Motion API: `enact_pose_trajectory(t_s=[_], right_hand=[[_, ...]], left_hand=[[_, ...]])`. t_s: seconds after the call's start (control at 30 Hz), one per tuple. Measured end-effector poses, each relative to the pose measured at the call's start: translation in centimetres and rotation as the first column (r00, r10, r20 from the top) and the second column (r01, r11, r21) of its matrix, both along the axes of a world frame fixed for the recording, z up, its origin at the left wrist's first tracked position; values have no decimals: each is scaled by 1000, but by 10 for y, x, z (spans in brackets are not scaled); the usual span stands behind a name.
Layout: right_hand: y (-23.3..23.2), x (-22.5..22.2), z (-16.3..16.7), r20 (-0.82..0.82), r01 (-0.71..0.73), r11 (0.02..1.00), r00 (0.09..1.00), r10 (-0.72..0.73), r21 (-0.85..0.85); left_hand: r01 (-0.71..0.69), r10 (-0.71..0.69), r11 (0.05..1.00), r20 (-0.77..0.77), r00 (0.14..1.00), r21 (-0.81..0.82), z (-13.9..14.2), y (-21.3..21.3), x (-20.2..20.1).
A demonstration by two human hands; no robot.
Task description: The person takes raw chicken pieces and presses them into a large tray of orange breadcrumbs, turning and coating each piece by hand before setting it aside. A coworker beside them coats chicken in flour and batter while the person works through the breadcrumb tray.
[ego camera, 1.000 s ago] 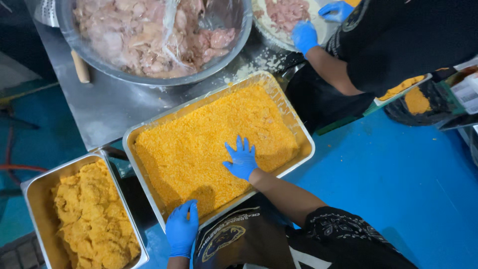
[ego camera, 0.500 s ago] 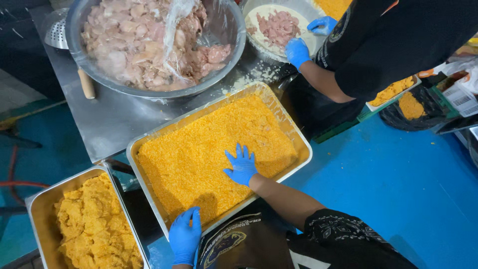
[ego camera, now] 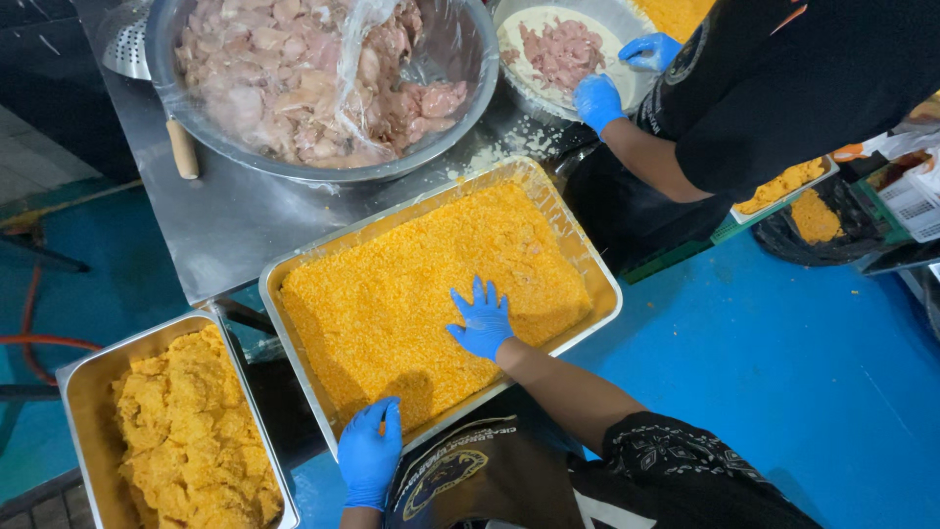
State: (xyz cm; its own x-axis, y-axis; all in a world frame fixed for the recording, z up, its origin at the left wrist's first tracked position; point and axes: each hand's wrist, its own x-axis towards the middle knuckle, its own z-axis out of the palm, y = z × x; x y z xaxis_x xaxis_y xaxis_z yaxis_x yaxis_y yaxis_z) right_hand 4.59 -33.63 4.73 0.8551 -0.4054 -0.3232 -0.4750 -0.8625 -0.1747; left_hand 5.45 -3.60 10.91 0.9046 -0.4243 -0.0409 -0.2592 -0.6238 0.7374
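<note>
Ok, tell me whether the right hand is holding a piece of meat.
No: the right hand lies flat and spread on the orange crumbs.

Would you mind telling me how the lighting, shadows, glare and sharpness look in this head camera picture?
In the head view, light is bright and even; the crumb tray and both gloved hands, left hand and right hand, look sharp. A soft shadow lies on the crumbs near the left hand. The plastic film over the meat bowl shows glare. Straight edges bend slightly towards the corners.
</note>
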Motion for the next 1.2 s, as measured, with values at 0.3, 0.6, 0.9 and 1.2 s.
enact_pose_trajectory(t_s=[0.3,0.6,0.9,1.2], right_hand=[[1,2,-2,22,-5,1000,1000,5,12],[3,3,-2,8,19,1000,1000,-19,3],[2,3,-5,10,21,1000,1000,-21,13],[5,4,18,55,72,996,996,-75,47]], left_hand=[[5,-5,1000,4,1000,22,0,1,2],[2,-2,1000,2,1000,6,-5,2,4],[16,-16,999,19,1000,30,-5,1,4],[16,-17,1000,6,1000,23,1,-1,6]])
